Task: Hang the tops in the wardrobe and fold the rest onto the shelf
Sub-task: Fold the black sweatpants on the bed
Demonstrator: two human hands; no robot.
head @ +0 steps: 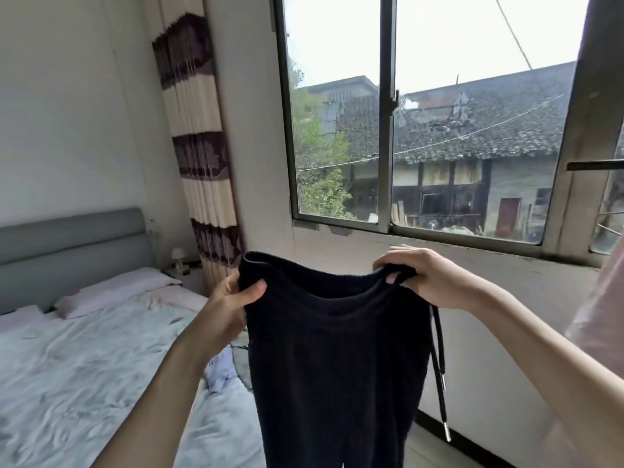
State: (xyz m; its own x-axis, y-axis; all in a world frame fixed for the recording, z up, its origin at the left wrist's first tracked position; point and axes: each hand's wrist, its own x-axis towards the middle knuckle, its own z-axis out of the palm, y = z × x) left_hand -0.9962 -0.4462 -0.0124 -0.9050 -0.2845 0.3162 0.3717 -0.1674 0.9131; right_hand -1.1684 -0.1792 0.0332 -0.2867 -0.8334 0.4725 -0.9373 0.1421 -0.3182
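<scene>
A pair of black drawstring trousers [334, 359] hangs in the air in front of me, held up by the waistband. My left hand [233, 305] pinches the left end of the waistband between thumb and fingers. At the right end, my right hand [422, 275] grips the band with curled fingers. A black drawstring [439, 366] with metal tips dangles below the right hand. The trouser legs run out of the bottom of the frame. No wardrobe or shelf is in view.
A bed [84, 366] with pale rumpled sheets and pink pillows lies at the left, with a light garment [219, 366] on its near edge. A window [422, 130] and low wall stand ahead. A striped curtain [199, 146] hangs in the corner. Pink fabric [601, 315] hangs at the right edge.
</scene>
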